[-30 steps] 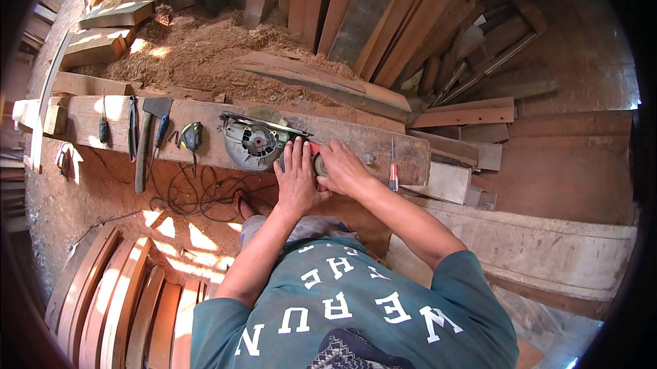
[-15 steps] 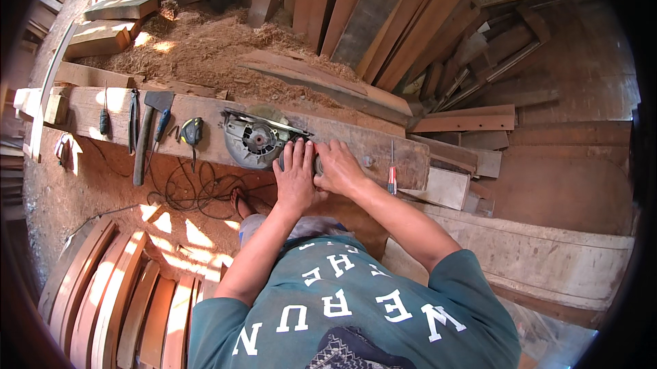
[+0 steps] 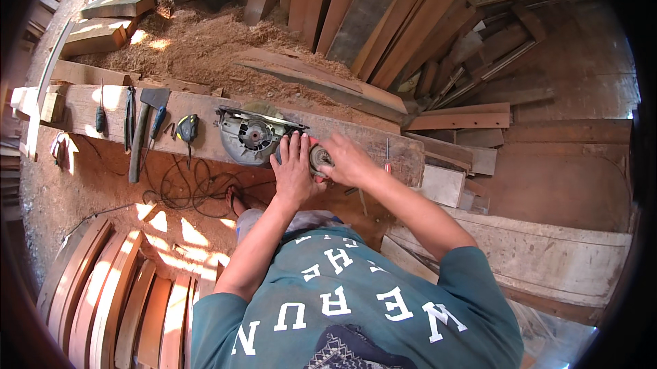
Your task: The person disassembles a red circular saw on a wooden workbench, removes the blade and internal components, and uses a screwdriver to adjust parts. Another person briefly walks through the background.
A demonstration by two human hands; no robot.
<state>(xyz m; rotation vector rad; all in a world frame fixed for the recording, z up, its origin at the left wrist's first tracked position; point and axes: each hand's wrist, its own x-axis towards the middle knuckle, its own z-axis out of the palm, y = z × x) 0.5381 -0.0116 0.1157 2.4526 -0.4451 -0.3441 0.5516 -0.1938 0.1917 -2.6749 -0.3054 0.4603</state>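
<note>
A circular saw [image 3: 241, 142] lies on a thick wooden beam, its grey guard and metal base toward the left. My left hand [image 3: 294, 167] is closed over the saw's motor housing, fingers across the top. At the housing's right end, my right hand [image 3: 348, 161] is closed with bent fingers touching the round grey end part [image 3: 319, 158]. A bit of red casing shows between the two hands. What lies under the right fingers is partly hidden. Right of that hand, a red-handled screwdriver [image 3: 388, 165] rests on the beam.
Along the beam [image 3: 198, 106] to the left lie a tape measure [image 3: 186, 128], a hammer [image 3: 142, 129], pliers [image 3: 129, 119] and screwdrivers. A black cable [image 3: 195, 188] coils on the floor. Sawdust and leaning planks [image 3: 410, 20] are beyond; curved wood pieces [image 3: 102, 294] stand lower left.
My right hand has shifted slightly right and turned, so the saw's round grey end shows more. My left hand stays on the housing. The whole view has moved a little.
</note>
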